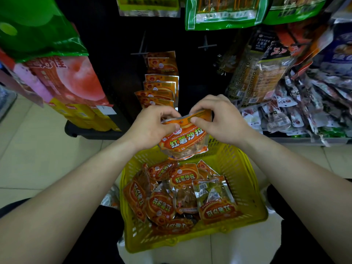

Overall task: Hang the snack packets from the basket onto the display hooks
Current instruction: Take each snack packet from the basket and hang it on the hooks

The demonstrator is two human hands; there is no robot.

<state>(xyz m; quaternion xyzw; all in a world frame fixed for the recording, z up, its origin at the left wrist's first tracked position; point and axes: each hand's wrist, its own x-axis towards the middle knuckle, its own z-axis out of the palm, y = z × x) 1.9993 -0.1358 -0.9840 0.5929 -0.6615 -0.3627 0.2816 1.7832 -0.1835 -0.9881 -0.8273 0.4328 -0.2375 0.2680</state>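
An orange snack packet [183,140] hangs in the air above the yellow basket [245,180]. My left hand [152,124] pinches its top left corner and my right hand [219,119] pinches its top right edge. Several more orange packets [182,195] lie jumbled in the basket on the floor. Straight ahead, several identical orange packets [160,86] hang in a row on a display hook against the black panel. Two bare hooks [141,48] [206,45] stick out higher up.
Pink and yellow boxes [72,86] hang at the left over a black base [91,130]. Mixed snack bags [285,103] crowd the right side. Green bags [224,12] hang overhead. Pale floor tiles [38,149] lie on both sides of the basket.
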